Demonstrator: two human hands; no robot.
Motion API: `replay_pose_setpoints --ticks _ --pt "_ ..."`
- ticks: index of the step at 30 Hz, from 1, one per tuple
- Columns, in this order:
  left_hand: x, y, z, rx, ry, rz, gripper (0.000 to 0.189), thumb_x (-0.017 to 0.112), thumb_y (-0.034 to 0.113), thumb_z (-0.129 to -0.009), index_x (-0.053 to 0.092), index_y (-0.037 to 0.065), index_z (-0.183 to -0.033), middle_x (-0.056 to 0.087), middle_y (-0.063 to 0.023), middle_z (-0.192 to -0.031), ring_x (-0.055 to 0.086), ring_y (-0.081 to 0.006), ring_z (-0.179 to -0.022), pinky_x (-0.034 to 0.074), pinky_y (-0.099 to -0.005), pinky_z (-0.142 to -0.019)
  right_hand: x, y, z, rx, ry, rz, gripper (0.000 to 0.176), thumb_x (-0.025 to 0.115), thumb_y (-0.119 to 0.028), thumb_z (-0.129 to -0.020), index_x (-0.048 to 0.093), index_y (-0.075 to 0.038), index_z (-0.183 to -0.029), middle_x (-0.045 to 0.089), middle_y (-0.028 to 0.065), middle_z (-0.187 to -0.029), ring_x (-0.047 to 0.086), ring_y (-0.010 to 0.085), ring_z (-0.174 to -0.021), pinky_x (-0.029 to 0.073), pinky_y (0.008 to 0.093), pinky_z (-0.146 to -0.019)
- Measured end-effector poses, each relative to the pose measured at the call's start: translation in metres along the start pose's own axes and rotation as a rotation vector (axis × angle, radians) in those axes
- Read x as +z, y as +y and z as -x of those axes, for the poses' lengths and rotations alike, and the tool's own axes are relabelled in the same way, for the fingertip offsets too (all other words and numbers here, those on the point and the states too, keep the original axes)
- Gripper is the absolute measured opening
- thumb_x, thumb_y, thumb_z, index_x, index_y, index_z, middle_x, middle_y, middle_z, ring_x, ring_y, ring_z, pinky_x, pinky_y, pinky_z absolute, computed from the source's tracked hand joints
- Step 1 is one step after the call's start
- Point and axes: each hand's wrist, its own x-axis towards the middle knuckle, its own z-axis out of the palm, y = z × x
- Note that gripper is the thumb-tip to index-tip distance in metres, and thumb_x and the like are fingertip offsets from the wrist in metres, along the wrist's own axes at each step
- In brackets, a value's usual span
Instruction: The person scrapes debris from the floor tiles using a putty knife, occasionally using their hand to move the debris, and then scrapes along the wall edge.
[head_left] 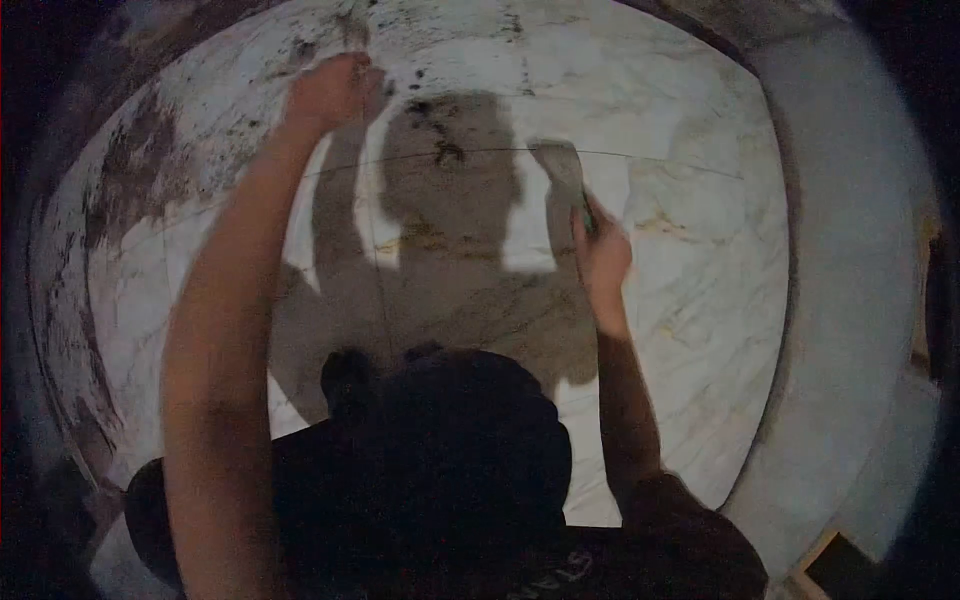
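Observation:
My left hand (335, 92) is raised at the upper left, its fingers closed in a fist close over a white marbled tile surface (690, 310). A blurred dark streak shows just above this fist; I cannot tell what the hand holds. Lower and to the right, my right hand (607, 262) is wrapped round a slim dark tool with a green part (588, 215), pointing up and left. A broad, flat-ended shadow lies beyond the tool's tip. Dark, crumbly smears (140, 160) cover the surface around and left of my left hand.
Thin joint lines cross the marbled surface, and shadows of a head and arms (455, 190) fall on its middle. A grey border (845, 250) runs down the right side. Dark clothing (450, 450) fills the lower middle. A dark square object with a light edge (845, 570) lies bottom right.

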Motion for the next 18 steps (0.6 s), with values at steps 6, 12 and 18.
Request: replay_pose_setpoints --ticks 6,12,18 --pt "0.103 -0.012 0.096 -0.183 0.304 -0.053 0.032 0.049 0.029 -0.099 0.062 0.007 -0.118 0.063 -0.0123 -0.121 0.058 -0.0290 -0.117 0.042 -0.0471 -0.102 0.001 -0.009 0.225 0.070 -0.311 0.060 0.042 0.066 -0.022 -0.092 0.061 -0.023 -0.134 0.068 0.0152 -0.099 0.067 0.0308 -0.080 0.055 0.0432 -0.069" --pt "0.126 -0.022 0.105 -0.304 0.374 -0.064 0.042 0.046 0.025 -0.098 0.051 0.003 -0.134 0.054 -0.0138 -0.135 0.049 -0.0309 -0.127 0.035 -0.0493 -0.107 0.121 -0.087 -0.008 -0.144 -0.108 0.007 0.029 0.059 -0.026 -0.096 0.066 -0.012 -0.120 0.068 0.0188 -0.092 0.067 0.0376 -0.084 0.053 0.0455 -0.073" --pt "0.124 -0.053 0.085 -0.229 0.480 -0.020 0.045 0.049 0.018 -0.095 0.048 -0.002 -0.135 0.050 -0.0177 -0.139 0.045 -0.0328 -0.132 0.033 -0.0485 -0.109 0.061 -0.119 -0.014 -0.237 -0.057 -0.045 0.032 0.059 -0.018 -0.097 0.066 -0.016 -0.128 0.069 0.0163 -0.092 0.069 0.0271 -0.079 0.055 0.0387 -0.070"
